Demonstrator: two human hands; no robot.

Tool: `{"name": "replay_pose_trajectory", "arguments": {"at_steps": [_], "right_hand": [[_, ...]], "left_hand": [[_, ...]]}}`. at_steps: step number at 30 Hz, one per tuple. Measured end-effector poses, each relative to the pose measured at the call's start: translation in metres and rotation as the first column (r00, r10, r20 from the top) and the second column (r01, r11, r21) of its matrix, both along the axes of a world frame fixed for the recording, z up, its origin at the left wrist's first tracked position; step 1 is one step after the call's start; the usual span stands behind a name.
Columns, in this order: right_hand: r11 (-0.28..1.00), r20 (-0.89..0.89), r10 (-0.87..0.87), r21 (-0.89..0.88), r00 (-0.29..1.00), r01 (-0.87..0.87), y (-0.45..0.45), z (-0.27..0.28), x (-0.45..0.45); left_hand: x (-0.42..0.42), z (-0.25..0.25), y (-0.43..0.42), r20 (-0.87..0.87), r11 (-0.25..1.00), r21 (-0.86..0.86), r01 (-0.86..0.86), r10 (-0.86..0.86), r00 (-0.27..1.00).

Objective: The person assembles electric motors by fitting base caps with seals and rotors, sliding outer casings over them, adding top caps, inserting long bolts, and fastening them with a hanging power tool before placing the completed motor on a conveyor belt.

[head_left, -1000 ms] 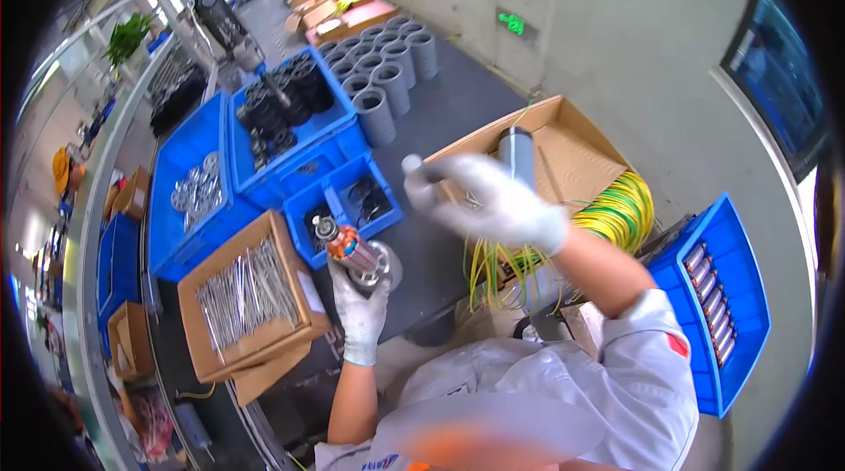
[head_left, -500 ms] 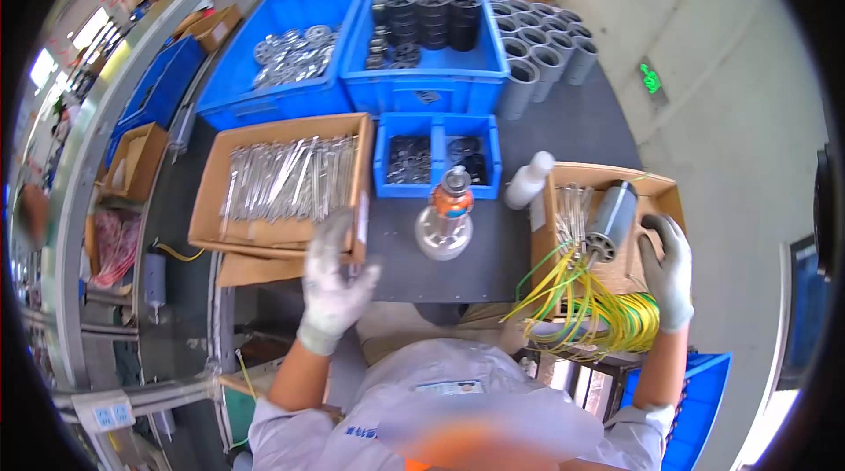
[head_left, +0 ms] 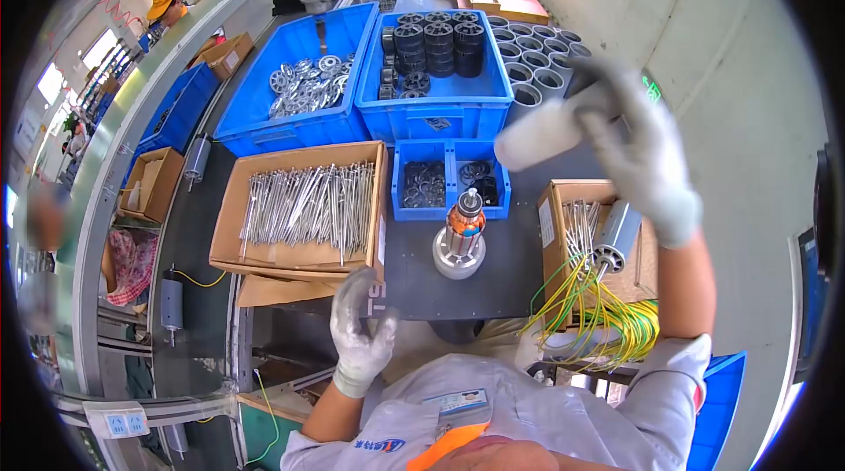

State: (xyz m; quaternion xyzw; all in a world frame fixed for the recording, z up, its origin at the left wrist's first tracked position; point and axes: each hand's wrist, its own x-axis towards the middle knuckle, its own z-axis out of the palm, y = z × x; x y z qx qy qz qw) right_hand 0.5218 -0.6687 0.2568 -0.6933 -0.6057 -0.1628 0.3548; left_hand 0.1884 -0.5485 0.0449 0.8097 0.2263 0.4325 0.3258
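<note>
Dark bench top [head_left: 422, 290] carries: rod carton [head_left: 295, 267] left, two big blue bins [head_left: 471, 116] behind, small split tray [head_left: 449, 214] mid, grey tubes [head_left: 534, 69] back right, second carton [head_left: 547, 224] right, round base [head_left: 459, 260] with rotor [head_left: 466, 222] upright on it

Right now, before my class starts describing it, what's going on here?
A gloved person works at a dark bench. The right hand grips a tilted white container, slightly blurred. The left hand is open, nothing visible in it, near a cardboard box of metal rods. Between the hands, a copper-wound part stands upright on a round metal base, touched by neither.
</note>
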Motion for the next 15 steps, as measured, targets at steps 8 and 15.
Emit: {"name": "replay_pose_trajectory", "arguments": {"at_steps": [8,15], "right_hand": [[0.899,0.085,0.4,-0.23,0.913,-0.372,0.052,0.0,-0.047],[0.918,-0.258,0.373,-0.036,0.891,-0.394,0.025,0.023,0.038]], "left_hand": [[0.023,-0.021,-0.017,0.033,0.992,-0.057,0.109,-0.108,0.994],[0.04,-0.086,-0.014,-0.021,0.988,-0.15,0.041,-0.045,0.999]]}}
